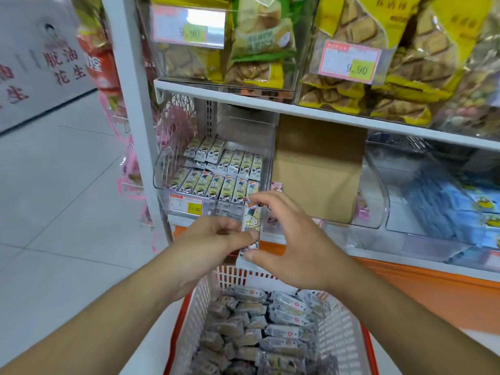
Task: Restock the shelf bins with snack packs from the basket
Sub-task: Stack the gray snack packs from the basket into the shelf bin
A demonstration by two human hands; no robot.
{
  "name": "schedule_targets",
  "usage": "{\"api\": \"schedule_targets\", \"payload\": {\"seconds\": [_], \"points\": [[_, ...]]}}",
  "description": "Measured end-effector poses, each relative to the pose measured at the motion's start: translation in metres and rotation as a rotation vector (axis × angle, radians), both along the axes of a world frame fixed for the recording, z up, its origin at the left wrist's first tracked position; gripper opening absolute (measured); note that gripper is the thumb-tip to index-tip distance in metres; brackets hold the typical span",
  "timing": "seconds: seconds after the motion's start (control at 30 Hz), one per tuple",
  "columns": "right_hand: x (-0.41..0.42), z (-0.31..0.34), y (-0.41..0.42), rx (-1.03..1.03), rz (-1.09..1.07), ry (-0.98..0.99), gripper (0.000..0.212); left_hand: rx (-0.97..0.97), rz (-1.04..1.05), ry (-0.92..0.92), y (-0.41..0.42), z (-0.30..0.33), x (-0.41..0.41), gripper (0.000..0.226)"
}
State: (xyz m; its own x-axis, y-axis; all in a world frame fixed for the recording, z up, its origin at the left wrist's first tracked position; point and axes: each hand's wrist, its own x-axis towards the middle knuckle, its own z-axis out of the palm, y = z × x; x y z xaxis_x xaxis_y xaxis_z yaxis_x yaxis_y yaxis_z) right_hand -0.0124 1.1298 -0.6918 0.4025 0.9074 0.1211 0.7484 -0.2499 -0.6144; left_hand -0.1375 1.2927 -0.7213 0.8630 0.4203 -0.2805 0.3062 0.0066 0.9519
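Both grips pinching snack pack (251, 226), left hand (213, 236), right hand (292, 239)

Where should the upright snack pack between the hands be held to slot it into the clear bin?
Grip the snack pack by its lower half, from its two long sides. It stands upright, long and narrow, as the packs in the clear bin do, so its top stays free. The left hand and right hand already pinch it.
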Motion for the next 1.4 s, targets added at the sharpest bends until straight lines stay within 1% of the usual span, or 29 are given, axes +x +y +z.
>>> {"api": "schedule_targets", "payload": {"seconds": [0.13, 0.23, 0.3, 0.33, 0.37, 0.43, 0.47, 0.5, 0.53, 0.6, 0.63, 0.73, 0.8, 0.83, 0.9, 1.03, 1.07, 1.17, 1.23, 1.33, 1.4], "points": [[0.000, -0.001, 0.009, -0.025, -0.045, -0.010, 0.082, 0.021, 0.024, 0.004, 0.007, -0.003, 0.005, 0.055], [0.005, 0.001, 0.017, -0.025, -0.071, -0.002, 0.078, 0.019, 0.024, -0.005, 0.015, 0.000, 0.008, 0.043], [0.009, 0.007, 0.029, -0.018, -0.108, 0.002, 0.077, 0.063, 0.040, -0.005, 0.028, 0.005, 0.011, 0.044], [0.012, 0.011, 0.038, -0.015, -0.134, 0.002, 0.076, 0.114, 0.061, -0.017, 0.035, 0.009, 0.012, 0.043], [0.018, 0.014, 0.050, -0.014, -0.159, -0.002, 0.076, 0.214, 0.084, -0.020, 0.043, 0.012, 0.012, 0.042], [0.037, 0.018, 0.079, -0.014, -0.187, -0.035, 0.076, 0.569, 0.074, 0.010, 0.062, 0.017, 0.009, 0.040], [0.048, 0.019, 0.097, -0.029, -0.194, -0.050, 0.076, 0.745, 0.027, 0.029, 0.072, 0.016, 0.007, 0.045], [0.060, 0.019, 0.114, -0.057, -0.200, -0.053, 0.075, 0.871, -0.027, 0.063, 0.083, 0.012, 0.005, 0.052], [0.071, 0.020, 0.133, -0.092, -0.208, -0.047, 0.075, 0.950, -0.077, 0.109, 0.093, 0.007, 0.002, 0.061], [0.091, 0.019, 0.170, -0.144, -0.223, -0.068, 0.073, 1.026, -0.144, 0.172, 0.109, -0.002, 0.000, 0.078], [0.100, 0.017, 0.187, -0.175, -0.233, -0.104, 0.073, 1.039, -0.149, 0.164, 0.114, -0.006, 0.000, 0.080], [0.122, 0.009, 0.227, -0.339, -0.248, -0.209, 0.075, 1.005, -0.098, 0.114, 0.118, -0.004, 0.001, 0.068], [0.131, 0.002, 0.242, -0.420, -0.240, -0.207, 0.075, 0.943, -0.074, 0.131, 0.119, -0.001, 0.002, 0.061], [0.133, -0.001, 0.246, -0.422, -0.234, -0.191, 0.077, 0.923, -0.070, 0.138, 0.119, -0.001, 0.003, 0.059], [0.138, -0.006, 0.252, -0.401, -0.226, -0.166, 0.077, 0.893, -0.068, 0.143, 0.118, -0.001, 0.003, 0.057], [0.140, -0.006, 0.254, -0.425, -0.218, -0.165, 0.058, 0.877, -0.064, 0.129, 0.117, 0.000, 0.005, 0.058], [0.139, -0.005, 0.252, -0.419, -0.220, -0.156, 0.057, 0.877, -0.062, 0.127, 0.117, 0.000, 0.005, 0.058], [0.133, 0.002, 0.244, -0.395, -0.211, -0.163, 0.072, 0.861, -0.051, 0.102, 0.114, 0.003, 0.003, 0.054], [0.125, 0.008, 0.233, -0.384, -0.205, -0.206, 0.073, 0.851, -0.046, 0.063, 0.110, 0.007, 0.002, 0.050], [0.106, 0.022, 0.207, -0.271, -0.203, -0.238, 0.067, 0.842, -0.019, -0.022, 0.101, 0.016, -0.004, 0.042], [0.086, 0.030, 0.179, -0.171, -0.174, -0.224, 0.060, 0.878, 0.004, -0.075, 0.092, 0.023, -0.009, 0.041]]}}
